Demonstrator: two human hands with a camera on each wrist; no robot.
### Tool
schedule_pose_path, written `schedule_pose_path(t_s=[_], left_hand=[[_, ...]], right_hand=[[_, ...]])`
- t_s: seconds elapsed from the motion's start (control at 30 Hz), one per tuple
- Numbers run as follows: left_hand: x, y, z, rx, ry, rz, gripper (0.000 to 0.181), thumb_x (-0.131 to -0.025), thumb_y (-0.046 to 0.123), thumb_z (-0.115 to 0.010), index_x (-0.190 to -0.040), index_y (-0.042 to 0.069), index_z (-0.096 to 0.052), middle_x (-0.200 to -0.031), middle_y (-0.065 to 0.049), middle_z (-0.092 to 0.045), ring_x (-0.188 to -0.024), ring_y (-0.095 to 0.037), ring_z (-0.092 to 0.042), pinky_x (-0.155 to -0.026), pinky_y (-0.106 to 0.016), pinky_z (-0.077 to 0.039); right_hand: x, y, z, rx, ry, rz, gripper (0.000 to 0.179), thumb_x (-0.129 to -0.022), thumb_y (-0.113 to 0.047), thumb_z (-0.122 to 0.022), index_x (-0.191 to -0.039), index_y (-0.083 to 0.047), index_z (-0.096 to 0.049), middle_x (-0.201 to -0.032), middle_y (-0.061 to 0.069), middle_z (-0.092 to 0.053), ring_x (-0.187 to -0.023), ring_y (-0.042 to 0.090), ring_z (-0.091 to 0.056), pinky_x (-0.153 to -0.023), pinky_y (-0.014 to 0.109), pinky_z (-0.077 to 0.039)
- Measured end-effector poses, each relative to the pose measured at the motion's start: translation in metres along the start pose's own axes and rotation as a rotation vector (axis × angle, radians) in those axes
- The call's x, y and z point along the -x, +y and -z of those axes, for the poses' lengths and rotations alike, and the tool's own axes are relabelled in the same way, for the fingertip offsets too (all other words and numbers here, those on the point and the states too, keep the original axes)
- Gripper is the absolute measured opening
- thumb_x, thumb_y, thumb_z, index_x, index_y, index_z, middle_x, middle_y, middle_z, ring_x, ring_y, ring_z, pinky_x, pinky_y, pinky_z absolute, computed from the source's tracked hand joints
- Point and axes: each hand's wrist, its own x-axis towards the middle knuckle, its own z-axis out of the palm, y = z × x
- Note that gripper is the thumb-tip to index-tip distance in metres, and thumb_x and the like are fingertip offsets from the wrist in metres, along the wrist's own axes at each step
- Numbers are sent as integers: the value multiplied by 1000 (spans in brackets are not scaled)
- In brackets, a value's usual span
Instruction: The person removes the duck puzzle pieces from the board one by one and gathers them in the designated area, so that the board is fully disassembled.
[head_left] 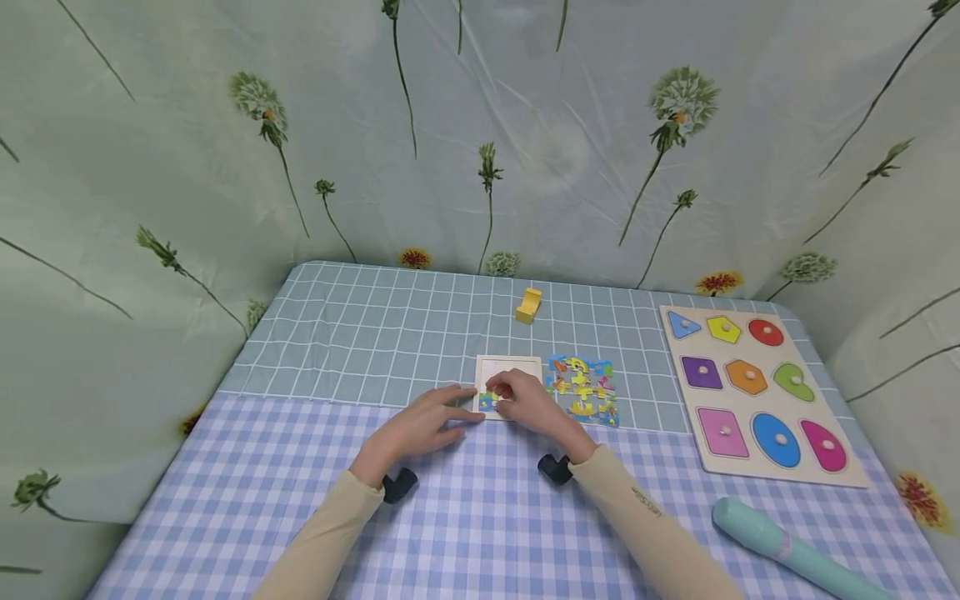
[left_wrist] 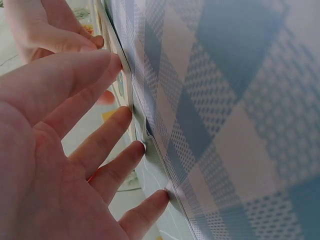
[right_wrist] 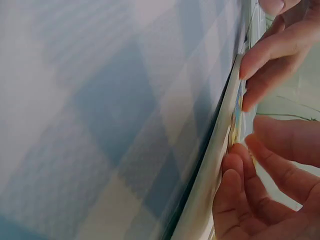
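Note:
A wooden puzzle tray [head_left: 510,362] lies near the middle of the table, with a few blue and yellow pieces [head_left: 487,402] in its lower left part. My left hand [head_left: 427,423] has its fingers extended, and its fingertips touch the tray's left edge; the left wrist view shows the fingers [left_wrist: 100,142] spread. Over the tray, my right hand [head_left: 525,402] bends its fingers down and pinches a small yellowish puzzle piece [right_wrist: 251,156], mostly hidden by the fingertips. Right of the tray lies a patch of loose, colourful puzzle pieces [head_left: 581,387].
A yellow block-like holder [head_left: 528,306] stands behind the tray. At the right lies a wooden shape board [head_left: 761,400] with knobbed, coloured shapes. A teal stick-like object [head_left: 795,550] rests at the front right. A floral curtain [head_left: 450,125] hangs behind the table.

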Motion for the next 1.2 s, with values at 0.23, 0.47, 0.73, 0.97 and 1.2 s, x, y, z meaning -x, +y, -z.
schedule_pose_path(t_s=[0.23,0.47,0.73,0.97,1.2], left_hand=[[-2,0,0,-2,1,8,30,-93,15,-59,-122,13,-68,-141,-16,-46,-131,-35,-39,-101,-52,-36],[-3,0,-1,19,-7,19,30,-93,15,-60,-122,13,-68,-142,-15,-45,-132,-35,-37,-102,-53,-35],[-2,2,0,29,-22,44,31,-93,16,-59,-122,13,-68,-143,-15,-44,-133,-35,-36,-102,-54,-34],[0,1,1,25,-22,44,30,-93,16,-60,-122,12,-68,-142,-16,-44,-133,-35,-36,-102,-55,-34],[0,1,0,29,-13,37,30,-93,15,-60,-122,11,-68,-141,-17,-45,-132,-36,-37,-101,-55,-34]], right_hand=[[-6,-1,-5,-15,38,-9,23,-80,9,-63,-101,0,-63,-79,3,-50,-71,15,-46,-66,27,-42],[-2,9,5,-108,87,8,15,-84,8,-61,-94,-3,-60,-79,1,-55,-70,13,-51,-67,27,-45],[23,31,45,-151,185,-89,11,-85,5,-60,-94,1,-62,-83,9,-60,-72,18,-54,-66,28,-46],[38,44,60,-106,127,-190,11,-83,6,-59,-93,4,-62,-82,10,-58,-72,19,-50,-63,27,-43],[38,52,57,-34,79,-119,12,-83,10,-56,-90,4,-63,-79,9,-59,-70,17,-51,-61,26,-44]])
